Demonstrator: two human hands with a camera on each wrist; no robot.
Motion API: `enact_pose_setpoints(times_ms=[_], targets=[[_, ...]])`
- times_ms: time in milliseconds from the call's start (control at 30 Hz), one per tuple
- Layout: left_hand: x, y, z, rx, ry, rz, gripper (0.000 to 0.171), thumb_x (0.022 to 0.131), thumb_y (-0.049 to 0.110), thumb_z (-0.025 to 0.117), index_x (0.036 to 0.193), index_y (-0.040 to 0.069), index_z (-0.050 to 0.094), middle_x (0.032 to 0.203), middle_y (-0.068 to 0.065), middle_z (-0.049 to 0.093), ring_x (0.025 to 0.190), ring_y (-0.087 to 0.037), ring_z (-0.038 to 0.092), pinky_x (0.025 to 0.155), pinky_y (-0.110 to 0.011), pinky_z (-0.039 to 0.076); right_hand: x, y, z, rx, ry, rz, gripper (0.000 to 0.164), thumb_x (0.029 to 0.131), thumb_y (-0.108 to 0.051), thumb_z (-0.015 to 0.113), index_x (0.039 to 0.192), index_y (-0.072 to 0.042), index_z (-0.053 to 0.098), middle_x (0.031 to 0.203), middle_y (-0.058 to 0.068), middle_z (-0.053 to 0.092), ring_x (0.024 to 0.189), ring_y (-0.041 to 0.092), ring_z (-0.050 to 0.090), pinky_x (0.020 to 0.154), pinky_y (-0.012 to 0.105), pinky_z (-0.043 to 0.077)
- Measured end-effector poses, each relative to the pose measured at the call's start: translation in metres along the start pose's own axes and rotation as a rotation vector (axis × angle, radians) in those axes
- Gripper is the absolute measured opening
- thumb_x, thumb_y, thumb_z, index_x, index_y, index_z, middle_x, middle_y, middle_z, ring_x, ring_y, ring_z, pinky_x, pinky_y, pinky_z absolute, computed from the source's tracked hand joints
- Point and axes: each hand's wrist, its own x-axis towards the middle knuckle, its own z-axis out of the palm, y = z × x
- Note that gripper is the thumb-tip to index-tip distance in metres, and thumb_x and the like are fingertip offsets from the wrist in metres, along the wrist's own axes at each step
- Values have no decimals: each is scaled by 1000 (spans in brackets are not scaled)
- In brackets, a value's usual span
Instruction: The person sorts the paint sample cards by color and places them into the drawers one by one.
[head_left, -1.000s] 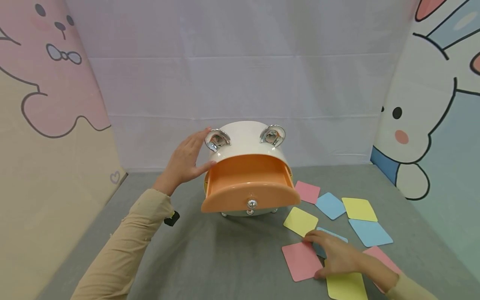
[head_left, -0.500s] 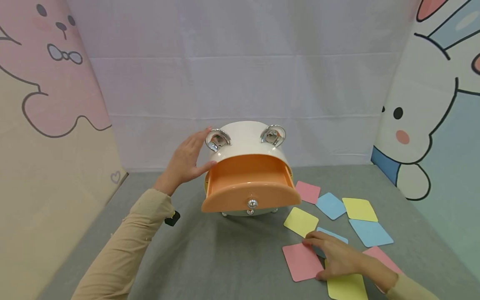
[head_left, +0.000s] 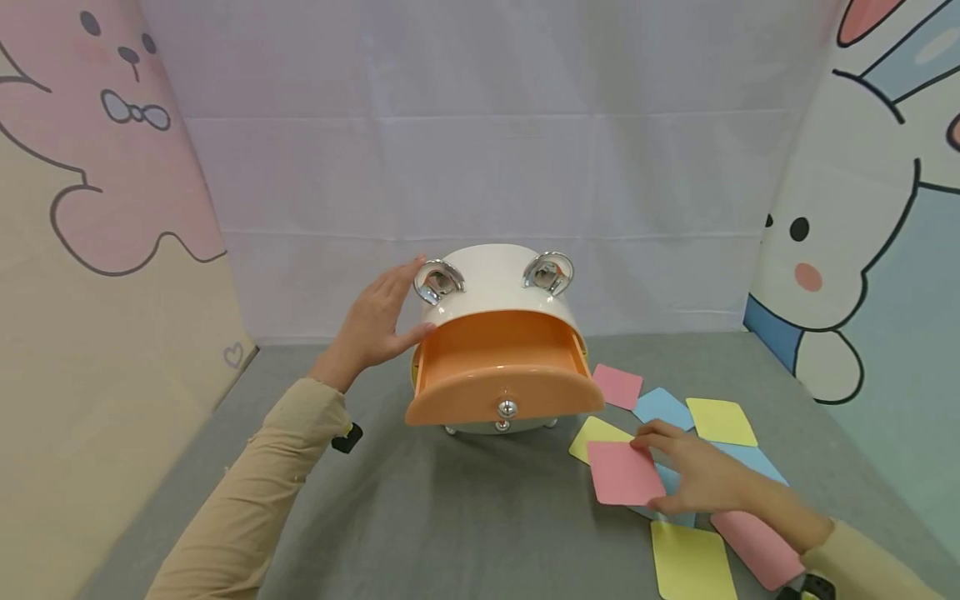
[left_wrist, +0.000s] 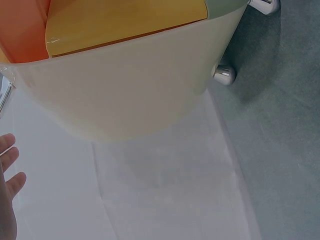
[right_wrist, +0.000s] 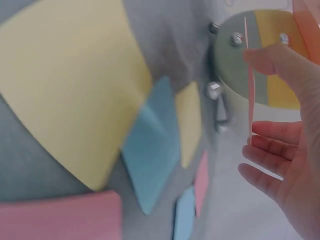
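A white round box with two silver ear-shaped loops stands on the grey table, its orange drawer pulled out and empty. My left hand rests flat with straight fingers against the box's left side; its fingertips show beside the white wall in the left wrist view. My right hand pinches a pink card between thumb and fingers, lifted just above the other cards, right of the drawer front. The right wrist view shows that card edge-on.
Coloured cards lie on the grey table to the right of the box: yellow, pink, blue, yellow, yellow, pink. Cartoon panels wall in the left and right sides, a white sheet the back.
My right hand has picked the pink card off the table and carried it up and toward the drawer. The left hand and the box have stayed put.
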Motion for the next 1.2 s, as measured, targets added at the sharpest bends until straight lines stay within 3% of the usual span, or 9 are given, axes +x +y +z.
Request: enact_pose_setpoints(times_ms=[100, 200, 567, 867, 1200], targets=[[0, 0, 0, 1, -2, 0, 87, 84, 69, 31, 145, 8, 21, 140, -13, 38, 124, -32, 37, 101, -49, 31, 1, 5, -15, -9, 104, -53, 54, 65, -36, 79, 106, -8, 60, 107, -3, 50, 89, 9, 52, 71, 30, 50], [0, 0, 0, 0, -1, 3, 86, 84, 68, 31, 144, 7, 21, 140, -12, 37, 124, -32, 37, 101, -49, 31, 2, 8, -30, -15, 171, -48, 52, 64, -37, 80, 104, -9, 61, 105, -3, 51, 88, 11, 54, 70, 32, 51], [0, 1, 0, 0, 4, 5, 87, 84, 68, 30, 144, 6, 21, 142, -12, 36, 124, -32, 37, 101, -49, 31, 10, 6, -97, -147, 351, -159, 58, 57, -21, 85, 106, -1, 61, 106, 2, 50, 86, 11, 51, 69, 32, 51], [-1, 1, 0, 1, -3, -3, 87, 84, 69, 30, 145, 8, 20, 141, -13, 36, 124, -33, 37, 101, -49, 31, 45, -23, -129, -136, 358, -197, 58, 59, -20, 84, 108, 1, 60, 106, 7, 51, 90, 19, 51, 70, 42, 52], [-1, 1, -1, 13, 1, 5, 87, 84, 70, 30, 145, 8, 19, 141, -13, 37, 124, -32, 38, 101, -49, 31, 91, -65, -133, -78, 311, -215, 59, 65, -27, 80, 113, 0, 58, 113, 11, 50, 100, 23, 48, 75, 43, 51]])
